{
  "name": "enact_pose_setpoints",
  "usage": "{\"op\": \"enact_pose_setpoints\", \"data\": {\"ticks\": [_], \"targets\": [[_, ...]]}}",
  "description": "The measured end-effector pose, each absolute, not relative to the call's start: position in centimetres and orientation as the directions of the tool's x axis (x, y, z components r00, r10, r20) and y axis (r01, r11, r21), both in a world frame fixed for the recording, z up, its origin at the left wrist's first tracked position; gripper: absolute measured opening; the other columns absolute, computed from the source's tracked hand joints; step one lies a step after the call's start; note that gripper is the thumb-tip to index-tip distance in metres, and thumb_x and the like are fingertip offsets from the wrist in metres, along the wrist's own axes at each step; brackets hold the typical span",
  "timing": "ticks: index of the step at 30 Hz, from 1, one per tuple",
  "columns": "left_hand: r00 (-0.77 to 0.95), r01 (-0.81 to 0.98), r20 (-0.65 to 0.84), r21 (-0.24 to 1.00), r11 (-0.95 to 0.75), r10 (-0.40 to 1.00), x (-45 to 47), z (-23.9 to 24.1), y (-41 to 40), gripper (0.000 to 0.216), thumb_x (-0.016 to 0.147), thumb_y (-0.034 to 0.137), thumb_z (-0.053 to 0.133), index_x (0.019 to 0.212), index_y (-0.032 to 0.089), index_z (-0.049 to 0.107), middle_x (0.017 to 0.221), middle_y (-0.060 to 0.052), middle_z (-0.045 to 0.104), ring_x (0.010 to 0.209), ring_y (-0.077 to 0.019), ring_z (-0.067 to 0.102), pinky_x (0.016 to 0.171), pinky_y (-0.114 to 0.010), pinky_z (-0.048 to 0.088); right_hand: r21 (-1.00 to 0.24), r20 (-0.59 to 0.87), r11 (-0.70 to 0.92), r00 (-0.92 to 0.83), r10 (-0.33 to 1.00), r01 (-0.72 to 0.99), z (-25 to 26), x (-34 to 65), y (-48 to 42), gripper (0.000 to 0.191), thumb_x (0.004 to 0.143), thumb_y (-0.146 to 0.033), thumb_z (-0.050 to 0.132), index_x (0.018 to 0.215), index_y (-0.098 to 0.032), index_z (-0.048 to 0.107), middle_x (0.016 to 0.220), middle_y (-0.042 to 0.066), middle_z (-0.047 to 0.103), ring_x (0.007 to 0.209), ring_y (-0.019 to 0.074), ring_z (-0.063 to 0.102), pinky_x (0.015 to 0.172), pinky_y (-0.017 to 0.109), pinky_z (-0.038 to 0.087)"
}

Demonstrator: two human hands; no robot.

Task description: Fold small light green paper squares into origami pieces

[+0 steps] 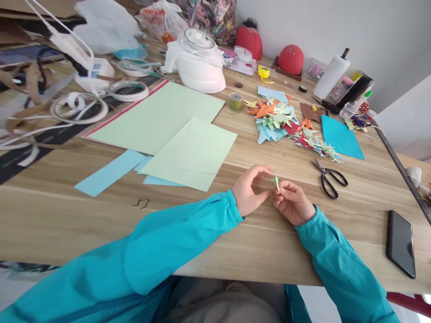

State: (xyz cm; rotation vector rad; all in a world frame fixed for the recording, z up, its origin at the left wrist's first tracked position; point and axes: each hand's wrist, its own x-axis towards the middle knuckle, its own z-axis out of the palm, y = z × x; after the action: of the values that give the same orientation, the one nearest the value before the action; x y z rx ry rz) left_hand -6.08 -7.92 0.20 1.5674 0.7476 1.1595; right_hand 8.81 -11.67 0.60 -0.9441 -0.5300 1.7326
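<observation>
Between the fingertips of my right hand (292, 199) is a small folded piece of light green paper (276, 183), pinched and held upright above the table. My left hand (251, 190) is just to its left, thumb and fingers apart, curved toward the paper and holding nothing. Pale green sheets (193, 152) lie left of my hands, over blue paper strips (111, 172). Beyond my hands spreads a pile of folded paper shapes (274, 119) in orange, green, blue and red. Black-handled scissors (328, 177) rest to the right, blades slightly apart.
A phone (400, 244) lies near the right front edge. A teal sheet (341, 137) and a thread spool (235, 101) are farther back. White cables and tape rolls (128, 91) crowd the left, with a white bundle (198, 67) and a yellow tape measure (263, 72) behind.
</observation>
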Motion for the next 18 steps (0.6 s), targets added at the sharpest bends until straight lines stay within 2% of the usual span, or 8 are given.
{"op": "enact_pose_setpoints", "data": {"ticks": [3, 6, 11, 14, 18], "targets": [[0.385, -0.044, 0.401, 0.907, -0.418, 0.831, -6.2, 0.3, -8.1, 0.032, 0.065, 0.006, 0.062, 0.092, 0.017, 0.048, 0.109, -0.010, 0.059, 0.106, -0.0206, 0.053, 0.094, -0.038, 0.038, -0.622, -0.342, -0.447, -0.290, 0.894, -0.643, 0.7, 8.7, -11.9, 0.018, 0.059, -0.017, 0.077, 0.071, -0.019, 0.064, 0.061, -0.004, 0.061, 0.048, 0.0023, 0.050, 0.049, 0.014, 0.045], [0.406, -0.046, 0.438, 0.887, -0.460, 0.802, -6.4, 0.3, -8.0, 0.024, 0.069, 0.010, 0.062, 0.087, 0.017, 0.048, 0.096, -0.007, 0.062, 0.093, -0.0182, 0.058, 0.087, -0.035, 0.042, -0.588, -0.333, -0.469, -0.331, 0.883, -0.660, 0.8, 8.9, -11.9, 0.017, 0.060, -0.016, 0.076, 0.071, -0.018, 0.063, 0.061, -0.004, 0.060, 0.048, 0.0017, 0.049, 0.048, 0.013, 0.045], [0.397, -0.100, 0.401, 0.913, -0.395, 0.826, -6.6, 0.5, -7.5, 0.008, 0.075, 0.017, 0.059, 0.078, 0.016, 0.051, 0.084, -0.005, 0.061, 0.084, -0.0157, 0.058, 0.080, -0.031, 0.045, -0.556, -0.335, -0.473, -0.337, 0.880, -0.683, 1.1, 9.2, -12.0, 0.018, 0.061, -0.015, 0.075, 0.074, -0.019, 0.063, 0.060, -0.005, 0.058, 0.048, 0.0015, 0.048, 0.048, 0.013, 0.044], [0.396, -0.181, 0.340, 0.940, -0.290, 0.853, -6.6, 0.9, -7.4, 0.007, 0.075, 0.019, 0.059, 0.072, 0.015, 0.053, 0.077, -0.003, 0.060, 0.076, -0.0133, 0.057, 0.072, -0.027, 0.047, -0.598, -0.328, -0.461, -0.325, 0.887, -0.655, 1.2, 9.2, -12.1, 0.017, 0.062, -0.018, 0.074, 0.073, -0.018, 0.062, 0.058, -0.005, 0.059, 0.045, 0.0017, 0.046, 0.046, 0.014, 0.042], [0.417, -0.252, 0.177, 0.965, -0.073, 0.892, -6.6, 1.3, -7.2, 0.009, 0.071, 0.020, 0.061, 0.070, 0.014, 0.054, 0.069, -0.001, 0.060, 0.063, -0.0117, 0.058, 0.056, -0.024, 0.049, -0.790, -0.274, -0.328, -0.181, 0.945, -0.518, 1.1, 9.2, -11.9, 0.013, 0.068, -0.024, 0.069, 0.076, -0.017, 0.062, 0.059, -0.002, 0.061, 0.046, 0.0056, 0.050, 0.046, 0.018, 0.042]]}}
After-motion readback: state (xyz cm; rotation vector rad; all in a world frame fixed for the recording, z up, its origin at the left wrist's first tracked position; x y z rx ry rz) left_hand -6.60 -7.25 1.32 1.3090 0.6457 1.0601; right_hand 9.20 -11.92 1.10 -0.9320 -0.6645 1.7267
